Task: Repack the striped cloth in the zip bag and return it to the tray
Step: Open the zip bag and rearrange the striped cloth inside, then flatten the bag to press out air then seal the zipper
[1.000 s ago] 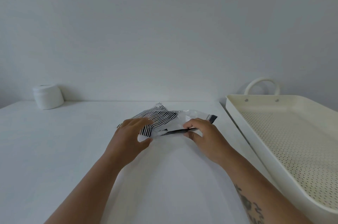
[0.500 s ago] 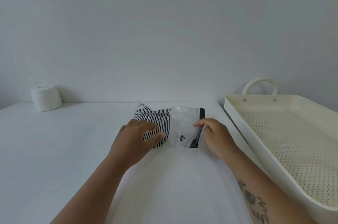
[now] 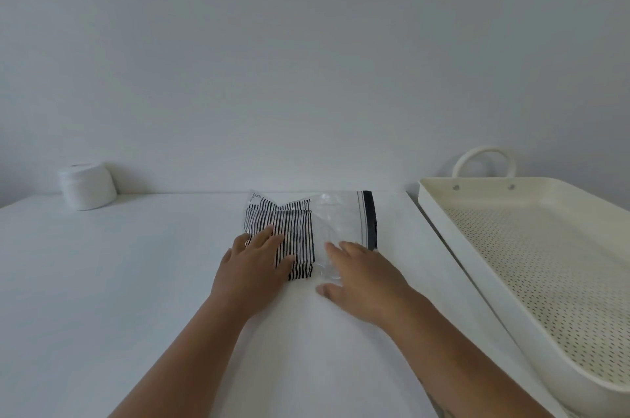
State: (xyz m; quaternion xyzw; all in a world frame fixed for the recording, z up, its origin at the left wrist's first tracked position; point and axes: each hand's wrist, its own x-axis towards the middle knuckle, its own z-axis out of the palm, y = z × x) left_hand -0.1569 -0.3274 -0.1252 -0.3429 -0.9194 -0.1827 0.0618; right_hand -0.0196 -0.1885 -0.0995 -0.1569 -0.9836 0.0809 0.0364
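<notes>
The zip bag [image 3: 335,223] lies flat on the white counter [image 3: 136,281], with the striped cloth [image 3: 293,230] inside its left part and clear, empty-looking plastic filling the right part up to the dark zip strip along the right edge.

The left hand [image 3: 252,269] is the left grip: it is released, fingers stretched out flat, palm down, pressing on the near left corner of the bag. The striped cloth sits directly under and just beyond its fingertips, running away from the hand toward the wall and a little to its right.

The right hand [image 3: 361,276] is the right grip, also released and flat, fingers spread. Its fingertips rest on the clear near part of the bag, just right of the cloth's edge; the thumb lies on the counter just short of the bag's near edge. The zip strip is just beyond and to the right of this hand's outer fingers. Neither hand closes around anything.

The cream tray [image 3: 477,281], perforated on its floor and with a loop handle at the far end, stands well to the right of the right hand, apart from the bag. A white jar [image 3: 87,185] sits far off to the left of the left hand, by the wall.
</notes>
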